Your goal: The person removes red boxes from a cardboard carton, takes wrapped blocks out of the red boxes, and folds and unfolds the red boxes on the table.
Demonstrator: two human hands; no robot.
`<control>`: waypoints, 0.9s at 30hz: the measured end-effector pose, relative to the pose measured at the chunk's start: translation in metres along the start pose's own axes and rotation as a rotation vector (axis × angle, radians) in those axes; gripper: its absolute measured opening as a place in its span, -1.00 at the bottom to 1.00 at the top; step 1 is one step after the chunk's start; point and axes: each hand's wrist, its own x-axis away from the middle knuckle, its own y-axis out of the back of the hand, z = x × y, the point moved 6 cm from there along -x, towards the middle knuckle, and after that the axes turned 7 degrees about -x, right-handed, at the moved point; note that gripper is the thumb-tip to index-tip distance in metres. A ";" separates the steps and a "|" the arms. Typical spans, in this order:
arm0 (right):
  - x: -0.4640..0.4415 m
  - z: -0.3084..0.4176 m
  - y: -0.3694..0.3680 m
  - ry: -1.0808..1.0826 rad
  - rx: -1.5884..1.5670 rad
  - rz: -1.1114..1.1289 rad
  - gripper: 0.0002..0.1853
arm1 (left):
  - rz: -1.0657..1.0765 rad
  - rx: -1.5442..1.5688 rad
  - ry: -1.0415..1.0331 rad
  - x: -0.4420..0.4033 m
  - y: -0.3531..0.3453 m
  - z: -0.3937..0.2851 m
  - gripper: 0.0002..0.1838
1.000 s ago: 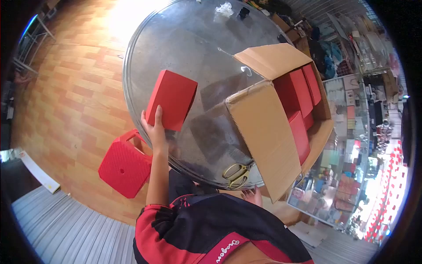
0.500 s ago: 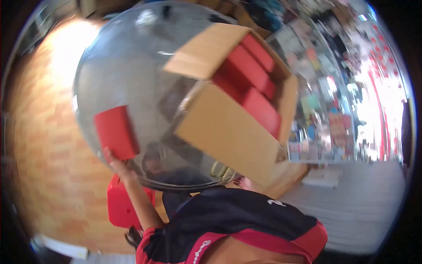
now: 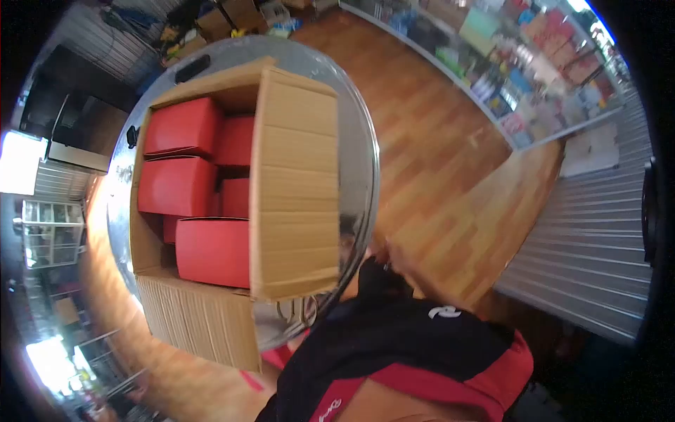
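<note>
Boxes of matt red card, blocky and flat-faced (image 3: 177, 184), sit inside a large open carton of tan corrugated cardboard (image 3: 204, 89); three stand out clearly along the carton's left side and near end, while parts of others show deeper in, toward its right wall; the carton's long creased right flap (image 3: 299, 183) hangs folded outward, and its ribbed near flap (image 3: 200, 320) spreads outward below the packed boxes; a round grey glossy table (image 3: 357, 155) bears the carton, its curved rim showing to the carton's right; the person's bare right hand (image 3: 383, 252) is to the right of the carton, by the table rim, so blurred that I cannot tell whether its fingers are spread or pressed together, or whether they touch the rim; the left hand is out of view, so its fingers cannot be told; scissors with pale gold looped handles (image 3: 295, 313) lie just beside the carton's near right corner; a black oblong object (image 3: 192, 68) rests beyond the carton's far end; well to the carton's right, across the wood-patterned floor (image 3: 450, 162), stands a glass display case full of small goods (image 3: 492, 77).
</note>
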 end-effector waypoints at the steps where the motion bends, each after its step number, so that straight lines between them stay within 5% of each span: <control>1: 0.002 0.017 0.012 0.133 0.179 -0.100 -0.67 | -0.038 -0.040 0.011 0.002 -0.004 0.006 -0.17; 2: 0.004 0.061 0.026 0.295 0.397 -0.193 -0.64 | -0.084 -0.043 0.033 0.004 -0.003 0.011 -0.17; 4: -0.009 0.129 0.033 0.246 0.573 -0.232 -0.70 | -0.173 -0.045 0.072 0.007 -0.002 0.018 -0.17; 6: -0.038 0.193 0.014 0.649 0.422 -0.227 -0.66 | -0.257 -0.047 0.095 0.014 0.004 0.021 -0.17; 9: -0.066 0.286 -0.067 0.697 0.327 0.035 -0.61 | -0.327 -0.031 0.095 0.008 0.011 0.030 -0.17; 10: -0.101 0.293 -0.094 0.835 0.196 0.168 -0.56 | -0.233 -0.015 0.069 -0.005 0.013 0.033 -0.16; 11: -0.097 0.312 -0.127 0.734 0.208 0.232 -0.51 | -0.136 0.001 0.041 -0.008 0.012 0.034 -0.15; 13: -0.127 0.323 -0.188 1.007 0.341 0.313 -0.47 | -0.287 -0.054 0.028 0.043 -0.004 0.045 -0.16; 14: -0.148 0.309 -0.213 1.150 0.275 0.378 -0.47 | -0.113 -0.052 -0.028 0.037 -0.006 0.049 -0.17; 16: -0.165 0.270 -0.255 0.938 0.207 0.705 -0.48 | 0.073 0.036 -0.121 0.060 -0.023 0.050 -0.32; 17: -0.167 0.256 -0.266 0.849 0.169 0.770 -0.49 | 0.065 0.044 -0.132 0.082 -0.039 0.050 -0.32; 19: -0.159 0.253 -0.268 0.750 0.083 0.750 -0.51 | 0.386 0.077 -0.345 0.122 -0.080 0.037 -0.45; 26: -0.126 0.275 -0.257 0.667 -0.060 0.510 -0.56 | 0.210 -0.064 -0.425 0.102 -0.067 0.040 -0.52; 27: -0.127 0.281 -0.258 0.920 0.145 0.374 -0.60 | 0.169 -0.020 -0.432 0.087 -0.053 0.040 -0.44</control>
